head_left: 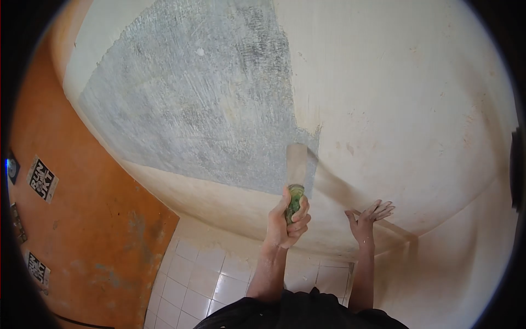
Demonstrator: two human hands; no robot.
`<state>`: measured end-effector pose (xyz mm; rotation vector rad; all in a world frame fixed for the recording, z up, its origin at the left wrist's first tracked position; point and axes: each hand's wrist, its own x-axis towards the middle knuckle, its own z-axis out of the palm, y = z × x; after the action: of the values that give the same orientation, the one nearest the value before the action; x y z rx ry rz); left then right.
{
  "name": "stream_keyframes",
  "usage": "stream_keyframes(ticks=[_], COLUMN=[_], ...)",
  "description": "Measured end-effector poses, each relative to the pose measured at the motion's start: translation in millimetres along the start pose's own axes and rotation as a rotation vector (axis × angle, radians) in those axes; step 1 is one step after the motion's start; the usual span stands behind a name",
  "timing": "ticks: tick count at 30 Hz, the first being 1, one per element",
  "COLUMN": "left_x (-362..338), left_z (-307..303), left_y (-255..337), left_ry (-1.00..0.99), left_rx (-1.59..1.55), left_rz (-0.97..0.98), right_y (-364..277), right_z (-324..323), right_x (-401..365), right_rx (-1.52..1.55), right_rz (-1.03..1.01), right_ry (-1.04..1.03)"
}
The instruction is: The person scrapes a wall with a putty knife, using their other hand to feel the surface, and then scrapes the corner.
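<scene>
My left hand (289, 219) is wrapped round the green handle of a scraper (296, 164), thumb on the left and curled fingers on the right. Its wide flat blade points up over the lower right corner of a grey, rough patch (203, 104) on the wall. To the right, my right hand (370, 220) is spread out against the cream wall surface (378, 109), its fingers apart and holding nothing. Shadows of the arms and tool fall on the wall beside it.
An orange surface (98, 219) with worn patches lies at the left, bearing black-and-white stickers (43, 180). White floor tiles (203, 274) show below, near my black clothing (296, 312). A dark object (516, 170) stands at the far right edge.
</scene>
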<state>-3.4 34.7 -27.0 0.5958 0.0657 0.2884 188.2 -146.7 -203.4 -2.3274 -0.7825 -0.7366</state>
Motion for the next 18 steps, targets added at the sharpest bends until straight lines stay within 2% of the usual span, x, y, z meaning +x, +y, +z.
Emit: stream_keyframes(ticks=[2,3,5,9,11,14,18], left_x=[0.1,1.7,8.1,8.2,10.5,7.9,13.6], left_z=[-7.4,-11.2,-15.3,-4.8,-12.9,-19.5,17.8], left_y=[-7.7,-9.7,-10.8,-10.1,-15.6,-21.4,7.1], left_ry=[-0.164,-0.159,-0.272,-0.170,-0.289,-0.363,-0.326], left_rx=[-0.288,-0.290,-0.449,-0.478,-0.532,-0.599,-0.524], left_rz=[-0.072,-0.075,-0.120,-0.118,-0.163,-0.193,-0.202], right_y=[-1.0,-1.5,-0.6,0.3,0.4,-1.0,-3.3], right_z=[-0.9,-1.6,-1.4,1.0,1.1,-1.2,0.7], right_x=[0.0,-0.7,-0.8,-0.3,-1.4,-0.1,-1.1], right_rx=[-0.004,0.004,0.011,-0.013,-0.039,0.009,0.019], right_rz=[-0.020,-0.007,0.008,-0.035,-0.054,-0.037,0.001], right_ry=[0.010,-0.007,-0.018,0.033,0.036,0.022,-0.010])
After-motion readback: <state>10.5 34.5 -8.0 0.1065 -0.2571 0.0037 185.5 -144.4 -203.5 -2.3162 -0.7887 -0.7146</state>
